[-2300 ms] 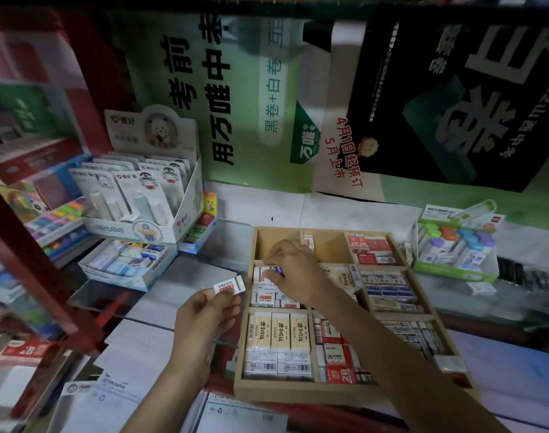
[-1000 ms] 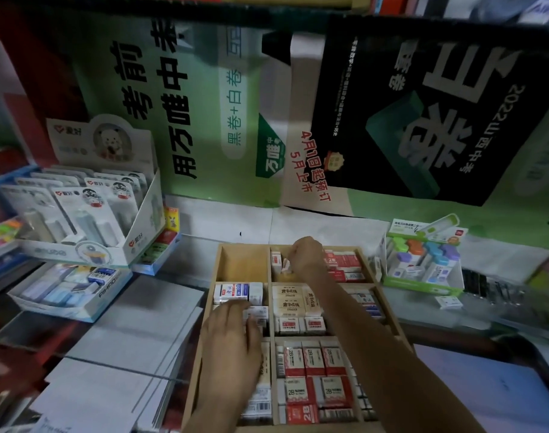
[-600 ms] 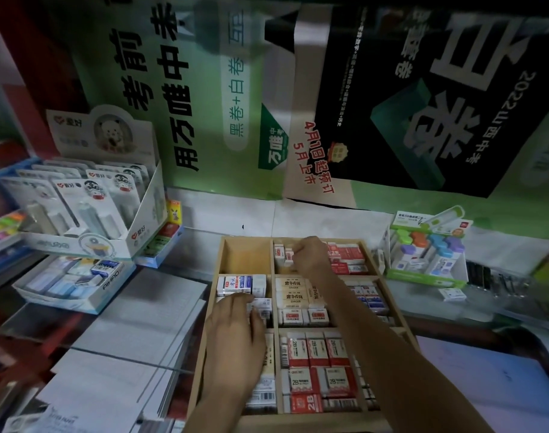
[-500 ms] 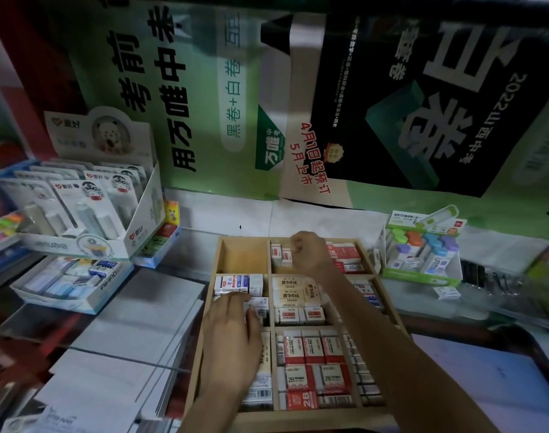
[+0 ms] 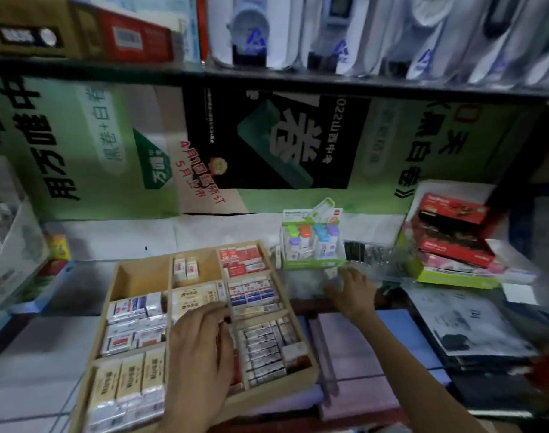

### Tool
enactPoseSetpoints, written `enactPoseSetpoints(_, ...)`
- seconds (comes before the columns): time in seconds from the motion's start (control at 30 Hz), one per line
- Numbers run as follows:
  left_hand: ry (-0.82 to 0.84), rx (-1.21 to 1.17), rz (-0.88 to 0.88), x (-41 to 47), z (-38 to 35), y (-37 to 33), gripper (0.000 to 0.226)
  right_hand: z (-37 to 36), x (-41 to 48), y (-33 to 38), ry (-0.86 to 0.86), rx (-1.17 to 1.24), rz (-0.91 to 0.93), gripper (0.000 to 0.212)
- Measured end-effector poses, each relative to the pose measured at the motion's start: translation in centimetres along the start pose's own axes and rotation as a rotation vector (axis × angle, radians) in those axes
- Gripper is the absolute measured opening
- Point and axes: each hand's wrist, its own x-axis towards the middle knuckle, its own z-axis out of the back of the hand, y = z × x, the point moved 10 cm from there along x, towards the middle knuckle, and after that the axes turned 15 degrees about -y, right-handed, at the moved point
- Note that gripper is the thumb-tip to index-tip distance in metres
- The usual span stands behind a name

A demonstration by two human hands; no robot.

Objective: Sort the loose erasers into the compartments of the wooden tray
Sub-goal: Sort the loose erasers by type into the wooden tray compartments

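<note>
A shop shelf, dim, with green and black posters (image 5: 79, 145) across the back wall and an upper shelf (image 5: 298, 81) of packaged goods overhead. At the far left stands a white display carton (image 5: 13, 254), too blurred to read.

Next along sits the wooden tray (image 5: 276, 387). Most of its compartments are packed with wrapped erasers. The back-left compartment (image 5: 138, 278) is bare, and the back-middle one holds only two small erasers (image 5: 185, 267). The left hand (image 5: 201, 342) lies flat over the tray's middle column, fingers relaxed and spread across the erasers there. It grips nothing that I can see.

Right of the tray, out on the counter, a small white loose eraser (image 5: 331, 272) lies just in front of a green display box (image 5: 312, 262) of coloured bottles. The right hand (image 5: 352, 292) is stretched out to it, fingers extended and thumb out to the side, not closed round anything. The eraser sits just beyond the fingertips, up and slightly left of the hand. Motion blur hides whether they touch, and also which way its long side runs.

The right hand is plainly the nearer one; the left is well apart, over the tray. I judge the pick is about to happen, after which the eraser must travel left, back across the tray's right rim.

Farthest right is a stack of red boxes (image 5: 451, 214).
</note>
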Motion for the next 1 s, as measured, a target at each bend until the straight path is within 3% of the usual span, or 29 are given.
enactPoseSetpoints(0.1,0.021,-0.035,-0.1,-0.6,-0.5,-2.6,0.026,0.9,0.3,-0.2,-0.147,0.189,-0.084,0.033)
enactPoseSetpoints(0.2,0.045,-0.031,-0.117,-1.0,-0.7,-3.2,0.027,0.9,0.3,-0.8,-0.169,0.154,-0.156,0.04)
enactPoseSetpoints(0.3,0.066,0.004,-0.099,-1.2,-1.4,-3.2,0.027,0.8,0.7,-0.5,-0.163,0.075,-0.126,0.044)
enactPoseSetpoints(0.53,0.117,0.09,-0.009,-1.7,-0.3,0.4,0.028,0.4,0.1,1.7,-0.228,0.16,0.101,0.014)
enactPoseSetpoints(0.7,0.2,0.233,0.096,-2.4,0.1,4.5,0.034,-0.9,-0.2,2.5,-0.157,0.179,0.159,0.034)
enactPoseSetpoints(0.87,0.213,0.291,0.132,-2.8,0.0,4.7,0.037,-0.4,-1.1,0.8,-0.17,0.235,0.119,0.013)
enactPoseSetpoints(1.0,0.191,0.259,0.313,-3.3,0.5,6.5,0.038,2.2,-2.0,1.6,-0.178,0.563,0.065,0.035)
